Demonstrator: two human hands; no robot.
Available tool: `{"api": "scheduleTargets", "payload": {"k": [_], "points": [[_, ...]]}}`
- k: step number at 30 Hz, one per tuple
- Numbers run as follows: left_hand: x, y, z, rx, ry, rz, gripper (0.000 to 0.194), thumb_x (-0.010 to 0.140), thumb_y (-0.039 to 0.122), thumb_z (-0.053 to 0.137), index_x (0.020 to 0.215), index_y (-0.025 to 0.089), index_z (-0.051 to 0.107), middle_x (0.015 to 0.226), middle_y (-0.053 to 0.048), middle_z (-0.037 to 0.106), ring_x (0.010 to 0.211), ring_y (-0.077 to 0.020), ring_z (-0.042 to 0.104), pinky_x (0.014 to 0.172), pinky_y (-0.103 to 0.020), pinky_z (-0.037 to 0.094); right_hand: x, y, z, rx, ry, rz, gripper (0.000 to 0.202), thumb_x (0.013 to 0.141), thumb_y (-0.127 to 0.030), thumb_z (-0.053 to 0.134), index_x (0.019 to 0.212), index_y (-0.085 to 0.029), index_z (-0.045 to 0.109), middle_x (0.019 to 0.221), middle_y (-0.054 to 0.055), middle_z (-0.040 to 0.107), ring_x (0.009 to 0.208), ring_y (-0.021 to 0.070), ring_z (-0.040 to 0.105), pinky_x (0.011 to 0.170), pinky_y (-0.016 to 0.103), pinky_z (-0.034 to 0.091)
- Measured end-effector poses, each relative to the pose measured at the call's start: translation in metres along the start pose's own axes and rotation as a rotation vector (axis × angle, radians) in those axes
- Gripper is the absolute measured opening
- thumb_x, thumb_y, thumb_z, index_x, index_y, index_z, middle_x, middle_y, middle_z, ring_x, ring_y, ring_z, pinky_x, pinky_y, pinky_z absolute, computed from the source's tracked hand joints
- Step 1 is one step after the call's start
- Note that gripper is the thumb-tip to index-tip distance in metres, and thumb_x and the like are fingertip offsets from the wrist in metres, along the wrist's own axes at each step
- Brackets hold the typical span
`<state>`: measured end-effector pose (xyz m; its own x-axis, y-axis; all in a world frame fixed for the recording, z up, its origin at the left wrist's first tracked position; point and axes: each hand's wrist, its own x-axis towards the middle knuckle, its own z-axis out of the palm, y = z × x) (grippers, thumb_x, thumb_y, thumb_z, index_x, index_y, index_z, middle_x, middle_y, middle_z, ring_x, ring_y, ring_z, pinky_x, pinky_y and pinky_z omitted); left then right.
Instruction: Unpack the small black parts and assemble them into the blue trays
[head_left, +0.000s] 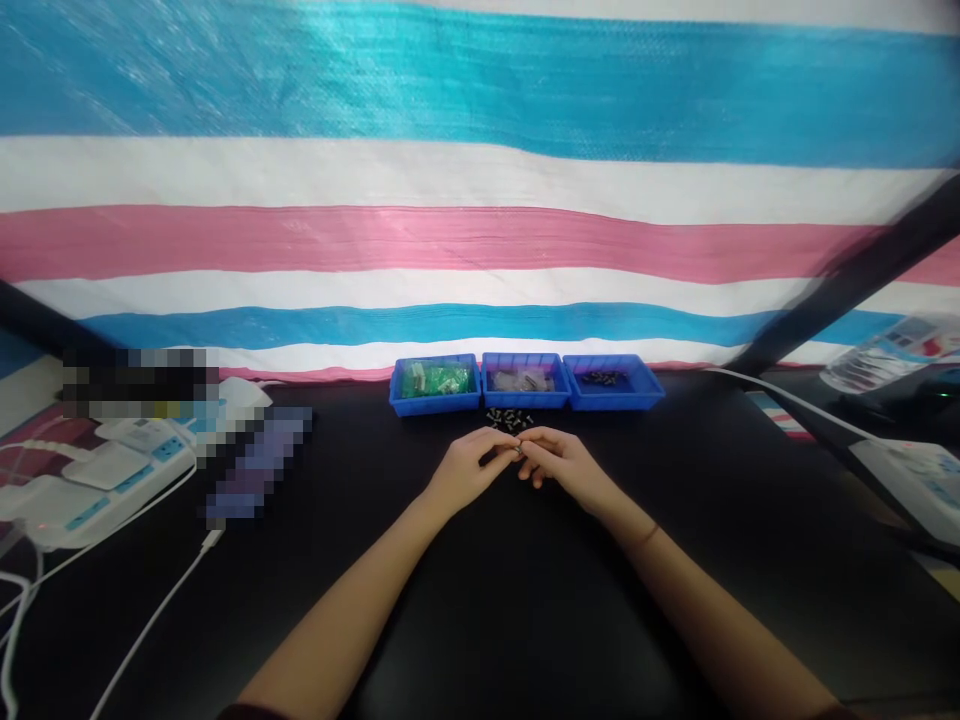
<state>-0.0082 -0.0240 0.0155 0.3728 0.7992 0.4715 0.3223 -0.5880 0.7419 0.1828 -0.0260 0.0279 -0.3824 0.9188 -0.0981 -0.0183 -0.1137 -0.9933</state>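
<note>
My left hand [474, 466] and my right hand [561, 466] meet fingertip to fingertip above the black table. Both are pinched closed around something tiny and light-coloured between them, too small to name. Just beyond my fingers lies a loose pile of small dark and silvery parts [508, 417]. Behind that pile stand three blue bins side by side. Green and pale pieces fill the left bin [435, 406]. Pale, clear-looking pieces lie in the middle bin [525, 399]. A few small dark parts sit in the right bin [616, 402].
On the left are a power strip [127, 490] with plugs, a blurred-out phone-like object [259, 468] and a white cable [150, 620]. At right stand a clear plastic bottle [885, 355] and another white power strip [911, 480]. A striped sheet [480, 240] hangs behind the table.
</note>
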Motion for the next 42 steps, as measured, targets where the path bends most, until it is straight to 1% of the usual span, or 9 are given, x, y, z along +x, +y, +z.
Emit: {"api": "scheduleTargets", "payload": {"k": [3, 6, 15, 20, 25, 30, 34, 38, 42], "points": [[-0.0001, -0.0008, 0.0008, -0.006, 0.019, -0.012, 0.014, 0.091, 0.024, 0.056, 0.098, 0.020, 0.067, 0.095, -0.005, 0.069, 0.086, -0.0165, 0.065, 0.079, -0.029, 0.053, 0.0006, 0.0027, 0.0023, 0.057, 0.015, 0.042, 0.032, 0.081, -0.043, 0.067, 0.099, -0.016, 0.067, 0.087, 0.006, 0.067, 0.065, 0.0133, 0.064, 0.052, 0.022, 0.050], [-0.0006, -0.0024, 0.0018, 0.002, 0.048, -0.051, 0.017, 0.089, 0.024, 0.057, 0.103, 0.020, 0.066, 0.093, -0.004, 0.069, 0.081, -0.0156, 0.065, 0.076, -0.028, 0.053, 0.0010, 0.0045, 0.0037, 0.069, 0.042, 0.050, 0.033, 0.078, -0.041, 0.071, 0.097, -0.016, 0.066, 0.080, 0.005, 0.067, 0.066, 0.0139, 0.064, 0.053, 0.023, 0.050], [0.0012, -0.0005, 0.0004, -0.028, 0.026, -0.077, 0.013, 0.089, 0.026, 0.059, 0.095, 0.019, 0.067, 0.091, -0.004, 0.066, 0.079, -0.0147, 0.063, 0.069, -0.025, 0.051, -0.0011, 0.0022, 0.0081, 0.054, 0.104, -0.024, 0.025, 0.072, -0.036, 0.077, 0.084, -0.018, 0.064, 0.073, -0.001, 0.063, 0.064, 0.0121, 0.060, 0.053, 0.023, 0.047], [-0.0005, -0.0022, 0.0022, 0.000, 0.018, -0.085, 0.013, 0.091, 0.026, 0.056, 0.097, 0.019, 0.065, 0.088, -0.003, 0.065, 0.077, -0.0142, 0.062, 0.069, -0.025, 0.049, -0.0008, 0.0040, 0.0080, 0.097, 0.115, -0.010, 0.024, 0.075, -0.036, 0.074, 0.089, -0.018, 0.066, 0.071, 0.000, 0.062, 0.058, 0.0114, 0.057, 0.052, 0.024, 0.049], [-0.0023, -0.0027, 0.0043, 0.022, 0.013, -0.056, 0.013, 0.092, 0.022, 0.054, 0.100, 0.020, 0.064, 0.093, -0.002, 0.066, 0.082, -0.0143, 0.062, 0.075, -0.026, 0.049, 0.0008, 0.0104, 0.0074, 0.170, 0.149, -0.018, 0.029, 0.074, -0.033, 0.075, 0.097, -0.018, 0.066, 0.086, 0.003, 0.065, 0.063, 0.0112, 0.060, 0.054, 0.023, 0.049], [-0.0015, -0.0027, 0.0045, 0.032, 0.040, -0.021, 0.013, 0.091, 0.018, 0.053, 0.099, 0.019, 0.063, 0.091, -0.003, 0.065, 0.080, -0.0136, 0.062, 0.075, -0.025, 0.049, 0.0000, 0.0079, 0.0084, 0.124, 0.099, 0.044, 0.029, 0.081, -0.037, 0.069, 0.101, -0.017, 0.068, 0.070, 0.000, 0.060, 0.058, 0.0106, 0.057, 0.053, 0.024, 0.049], [-0.0011, -0.0027, 0.0048, 0.023, 0.047, -0.010, 0.015, 0.090, 0.017, 0.053, 0.100, 0.019, 0.064, 0.092, -0.003, 0.065, 0.081, -0.0133, 0.062, 0.076, -0.025, 0.050, -0.0001, 0.0057, 0.0090, 0.139, 0.096, 0.028, 0.027, 0.080, -0.039, 0.069, 0.098, -0.018, 0.068, 0.083, 0.002, 0.063, 0.060, 0.0103, 0.058, 0.052, 0.023, 0.049], [-0.0013, -0.0041, 0.0047, 0.024, 0.065, -0.087, 0.017, 0.088, 0.019, 0.056, 0.104, 0.019, 0.063, 0.091, -0.002, 0.067, 0.078, -0.0134, 0.062, 0.074, -0.025, 0.050, 0.0007, 0.0074, 0.0088, 0.136, 0.104, 0.006, 0.027, 0.077, -0.035, 0.074, 0.097, -0.018, 0.067, 0.080, 0.002, 0.065, 0.064, 0.0120, 0.061, 0.058, 0.025, 0.051], [-0.0008, -0.0045, 0.0036, 0.004, 0.041, -0.158, 0.017, 0.088, 0.023, 0.057, 0.102, 0.019, 0.065, 0.090, -0.002, 0.069, 0.078, -0.0146, 0.064, 0.072, -0.026, 0.051, 0.0007, 0.0088, 0.0100, 0.106, 0.124, -0.072, 0.023, 0.075, -0.032, 0.075, 0.091, -0.018, 0.066, 0.078, 0.000, 0.063, 0.064, 0.0122, 0.060, 0.058, 0.026, 0.052]]}}
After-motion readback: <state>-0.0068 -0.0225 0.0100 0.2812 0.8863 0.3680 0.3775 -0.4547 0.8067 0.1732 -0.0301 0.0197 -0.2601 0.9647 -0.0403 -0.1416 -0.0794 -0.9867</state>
